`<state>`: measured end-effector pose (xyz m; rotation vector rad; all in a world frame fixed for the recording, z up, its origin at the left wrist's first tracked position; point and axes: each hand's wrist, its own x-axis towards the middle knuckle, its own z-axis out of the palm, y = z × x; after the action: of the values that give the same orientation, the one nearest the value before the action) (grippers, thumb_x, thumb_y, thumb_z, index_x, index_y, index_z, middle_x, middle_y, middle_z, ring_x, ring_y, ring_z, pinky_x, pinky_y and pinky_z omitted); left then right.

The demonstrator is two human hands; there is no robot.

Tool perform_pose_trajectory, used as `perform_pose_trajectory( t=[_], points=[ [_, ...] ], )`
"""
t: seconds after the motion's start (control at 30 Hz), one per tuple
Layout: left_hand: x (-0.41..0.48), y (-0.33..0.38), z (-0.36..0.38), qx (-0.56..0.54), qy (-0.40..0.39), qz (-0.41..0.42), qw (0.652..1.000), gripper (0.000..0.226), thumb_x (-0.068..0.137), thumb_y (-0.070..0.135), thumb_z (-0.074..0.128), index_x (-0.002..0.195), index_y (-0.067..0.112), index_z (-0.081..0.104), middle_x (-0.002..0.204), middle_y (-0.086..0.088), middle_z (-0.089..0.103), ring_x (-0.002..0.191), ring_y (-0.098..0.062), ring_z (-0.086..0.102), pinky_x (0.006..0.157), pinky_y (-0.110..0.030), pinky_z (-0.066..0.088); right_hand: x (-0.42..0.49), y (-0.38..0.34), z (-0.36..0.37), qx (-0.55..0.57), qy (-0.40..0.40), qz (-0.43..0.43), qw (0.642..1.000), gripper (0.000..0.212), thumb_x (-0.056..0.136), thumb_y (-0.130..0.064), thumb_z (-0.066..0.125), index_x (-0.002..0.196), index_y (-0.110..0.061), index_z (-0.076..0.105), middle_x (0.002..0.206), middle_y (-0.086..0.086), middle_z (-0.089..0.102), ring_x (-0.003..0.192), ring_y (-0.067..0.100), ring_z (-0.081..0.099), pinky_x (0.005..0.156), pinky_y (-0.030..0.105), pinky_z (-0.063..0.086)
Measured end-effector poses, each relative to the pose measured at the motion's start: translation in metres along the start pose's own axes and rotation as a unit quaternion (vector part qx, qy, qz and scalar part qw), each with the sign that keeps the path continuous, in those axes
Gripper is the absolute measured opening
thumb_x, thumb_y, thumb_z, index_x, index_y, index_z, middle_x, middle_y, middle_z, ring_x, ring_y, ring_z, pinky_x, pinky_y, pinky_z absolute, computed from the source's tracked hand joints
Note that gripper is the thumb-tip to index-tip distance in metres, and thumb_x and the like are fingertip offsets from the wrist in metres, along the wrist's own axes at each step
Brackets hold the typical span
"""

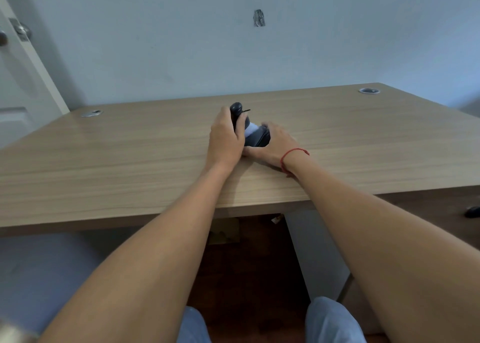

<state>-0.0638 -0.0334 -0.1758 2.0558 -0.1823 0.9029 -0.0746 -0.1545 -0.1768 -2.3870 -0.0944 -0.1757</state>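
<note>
where the white door [15, 83] with its metal knob [24, 30] stands at the far left, the wooden desk [104, 161] begins and runs across the whole view, with a round cable hole [91, 113] near its back left corner. near the middle of the desk, towards the back, the left hand [224, 140] grips a black gadget [237, 110], fingers curled tight round its body. its rounded top pokes out above the knuckles, and a thin black stalk sticks out sideways to the right. the gadget stands roughly upright. its lower end meets a pale white band [251, 129] that leads into a dark grey case [255, 139] lying on the desk just to the right. i cannot tell whether gadget and case are one piece. the right hand [279, 142] holds the case, fingers bent over its far side and a little blurred, thumb laid along its near edge and touching the left hand. a red string [293, 153] circles the right wrist. further right, a second cable hole [369, 91] sits near the back right corner.
</note>
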Motion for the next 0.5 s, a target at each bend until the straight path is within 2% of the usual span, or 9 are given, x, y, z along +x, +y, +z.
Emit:
perform_pose_trajectory(
  t=[0.07,0.13,0.27,0.33,0.4,0.5],
  points=[
    [0.0021,-0.0046,0.0004,0.02,0.005,-0.028,0.999,0.026,0.094,0.023,0.05,0.101,-0.002,0.053,0.103,-0.022,0.062,0.095,-0.036,0.057,0.078,-0.036,0.043,0.0005,-0.0007,-0.0004,-0.001,-0.002,-0.001,1.0,0.098,0.044,-0.072,0.061,0.128,-0.023,0.051,0.127,0.001,0.059,0.116,0.025,0.057,0.1,0.045,0.047],
    [0.0031,-0.006,0.0008,0.038,0.008,-0.036,0.999,0.025,0.095,0.021,0.05,0.102,-0.002,0.052,0.105,-0.022,0.061,0.096,-0.035,0.056,0.078,-0.036,0.041,0.0006,-0.0003,-0.0013,-0.001,-0.004,-0.001,1.0,0.083,0.049,-0.067,0.062,0.119,-0.022,0.054,0.121,0.002,0.06,0.111,0.026,0.059,0.097,0.046,0.049],
    [0.0,0.0031,-0.0017,-0.026,0.019,0.005,0.999,0.023,0.095,0.021,0.051,0.089,-0.001,0.051,0.081,-0.015,0.057,0.073,-0.024,0.047,0.067,-0.03,0.037,0.001,0.0017,-0.0012,0.012,-0.009,-0.002,1.0,0.075,0.048,-0.065,0.06,0.11,-0.024,0.056,0.113,-0.002,0.063,0.107,0.024,0.061,0.095,0.045,0.049],
    [-0.0008,0.0025,-0.0025,-0.029,0.001,0.021,0.999,0.022,0.094,0.021,0.053,0.09,-0.001,0.052,0.082,-0.016,0.059,0.073,-0.023,0.05,0.068,-0.03,0.04,0.0015,0.0025,-0.0013,0.02,-0.015,-0.006,1.0,0.077,0.049,-0.064,0.061,0.116,-0.026,0.056,0.117,-0.003,0.063,0.109,0.023,0.06,0.096,0.045,0.049],
    [0.0006,-0.0026,-0.0008,0.001,-0.013,0.019,1.0,0.022,0.094,0.021,0.053,0.096,-0.001,0.054,0.093,-0.02,0.064,0.082,-0.03,0.057,0.072,-0.034,0.043,0.0021,0.0026,-0.0028,0.016,-0.019,-0.013,1.0,0.082,0.054,-0.063,0.063,0.126,-0.025,0.053,0.125,-0.001,0.061,0.116,0.025,0.058,0.1,0.045,0.047],
    [0.0025,-0.006,0.0017,0.042,-0.014,-0.008,0.999,0.023,0.093,0.019,0.052,0.103,-0.001,0.055,0.103,-0.022,0.064,0.095,-0.035,0.058,0.076,-0.035,0.041,0.0021,0.0038,-0.0034,0.011,-0.023,-0.014,1.0,0.091,0.064,-0.061,0.069,0.141,-0.021,0.043,0.139,0.002,0.054,0.127,0.025,0.052,0.108,0.044,0.041]
  ],
)
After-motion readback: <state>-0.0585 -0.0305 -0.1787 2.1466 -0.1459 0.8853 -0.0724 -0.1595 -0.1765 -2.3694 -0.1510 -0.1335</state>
